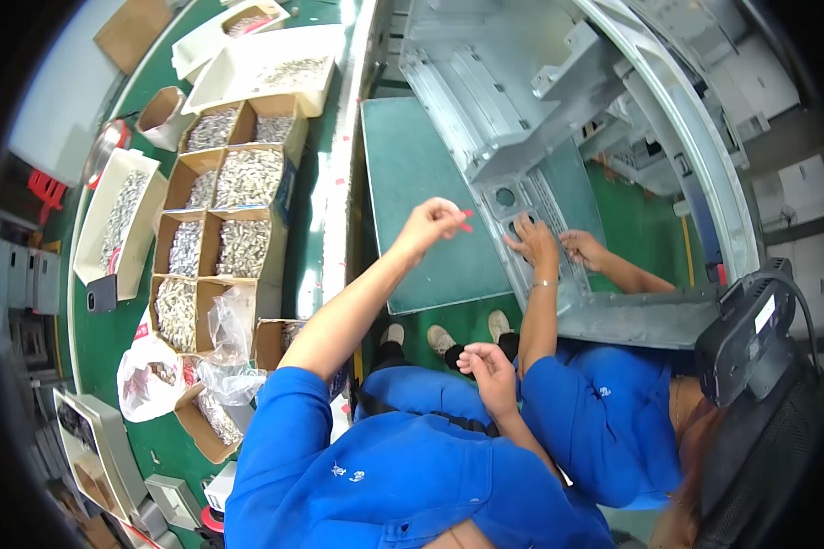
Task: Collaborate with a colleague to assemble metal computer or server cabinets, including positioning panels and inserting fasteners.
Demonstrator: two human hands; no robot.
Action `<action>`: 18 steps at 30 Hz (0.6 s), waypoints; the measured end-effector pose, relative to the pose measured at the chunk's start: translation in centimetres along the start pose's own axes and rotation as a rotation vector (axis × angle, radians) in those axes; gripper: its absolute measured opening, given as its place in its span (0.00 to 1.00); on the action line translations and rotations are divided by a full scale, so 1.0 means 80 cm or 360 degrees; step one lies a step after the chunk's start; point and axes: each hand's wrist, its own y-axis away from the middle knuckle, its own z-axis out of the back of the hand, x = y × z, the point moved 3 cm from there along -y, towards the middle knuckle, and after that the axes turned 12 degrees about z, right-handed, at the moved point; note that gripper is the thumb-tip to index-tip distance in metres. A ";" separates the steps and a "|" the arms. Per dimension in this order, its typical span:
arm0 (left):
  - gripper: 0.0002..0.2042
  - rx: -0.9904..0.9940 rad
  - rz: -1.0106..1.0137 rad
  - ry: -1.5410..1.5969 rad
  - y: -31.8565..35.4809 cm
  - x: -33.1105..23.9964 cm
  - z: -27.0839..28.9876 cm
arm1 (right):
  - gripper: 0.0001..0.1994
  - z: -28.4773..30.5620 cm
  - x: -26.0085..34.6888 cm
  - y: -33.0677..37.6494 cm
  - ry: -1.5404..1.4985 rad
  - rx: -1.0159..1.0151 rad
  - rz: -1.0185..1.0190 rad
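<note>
My left hand (428, 229) is raised over the green board (412, 265), its fingers closed in a pinch on a small red strip (467, 220). My right hand (493, 377) is held in front of my body with its fingers curled inward. Whatever may lie between those fingers is too small or hidden to make out. Ahead and to the right stands a large grey sheet-metal housing (485, 151), with round cut-outs in its lower panel. Neither of my hands touches it.
A co-worker in blue at the right has one hand (536, 245) on the housing's panel and the other hand (579, 249) beside it. On the left bench, cardboard compartments (201, 215) hold small metal parts. White trays (124, 215) and plastic bags (229, 348) sit around them.
</note>
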 end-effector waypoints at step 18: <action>0.07 0.0011 0.0111 0.0452 0.063 0.044 -0.067 | 0.07 0.029 -0.020 0.057 0.0019 0.0245 0.0054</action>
